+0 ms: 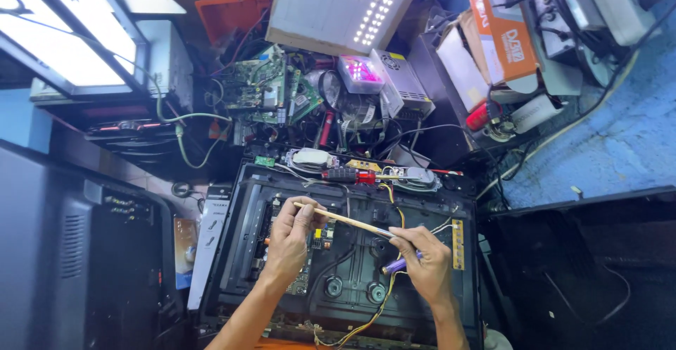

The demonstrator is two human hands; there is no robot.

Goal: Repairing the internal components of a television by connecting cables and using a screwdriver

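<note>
— Where the panel (352, 279) lies open on the counter, what is held over it?

— A thin stick (345, 220) is held across it. Its near-left end is pinched between thumb and fingers of the left hand (292, 234); its other end is met by the right hand (422, 255).

— How is the stick's long axis laid?

— It is run from upper left down to lower right, slightly tilted, above the boards and yellow wires (394, 213) inside the panel.

— And the right hand?

— It is closed around a purple tool (398, 263), whose tip is pointed down and left, toward the middle of the panel. The fingers are curled tight; the stick's end is touched or gripped by the same fingers, though which cannot be told.

— Which hand is nearer the stick's free length?

— Neither is favoured: the bare middle is spanned between the two, the left at the higher end, the right at the lower.

— What lies beyond?

— A red-handled screwdriver (350, 175) is laid along the panel's far edge, well apart from both hands, with a green board (264, 86) further back among clutter.
</note>
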